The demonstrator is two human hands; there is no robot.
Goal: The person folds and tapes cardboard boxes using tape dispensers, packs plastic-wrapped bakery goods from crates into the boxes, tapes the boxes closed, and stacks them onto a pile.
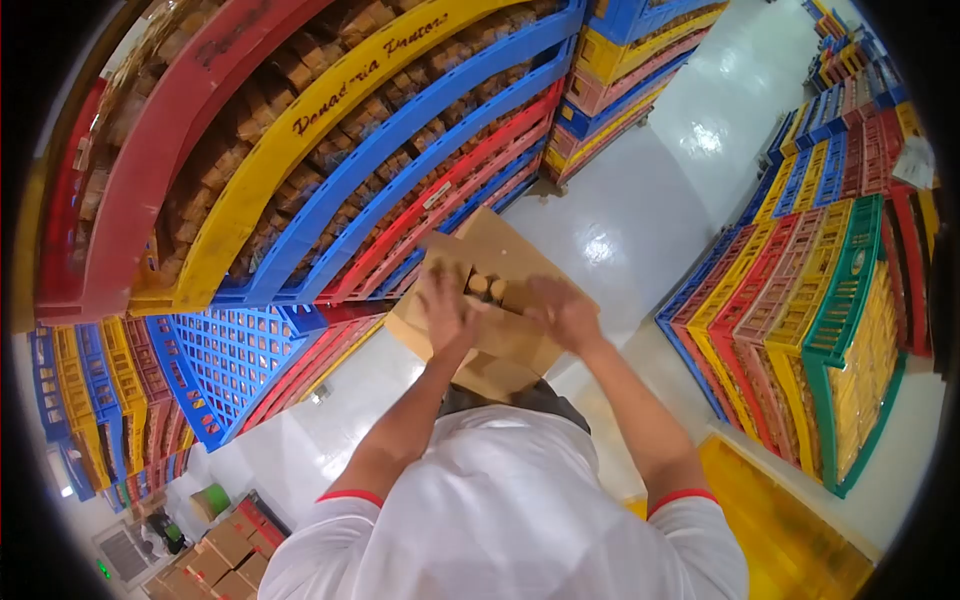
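Note:
An opened cardboard box is in front of my body, its flaps spread outward. Round light-brown items show through the gap between the flaps. My left hand lies over the box's left side, fingers spread and slightly blurred, touching or just above a flap. Over the right side is my right hand, its fingers reaching inward near the flap edge and smeared by motion. Neither hand visibly holds a separate object.
Stacked crates full of packaged goods rise ahead and left. A blue lattice crate juts out at left. More crates stand at right, with a yellow surface at lower right. Cardboard boxes are at lower left.

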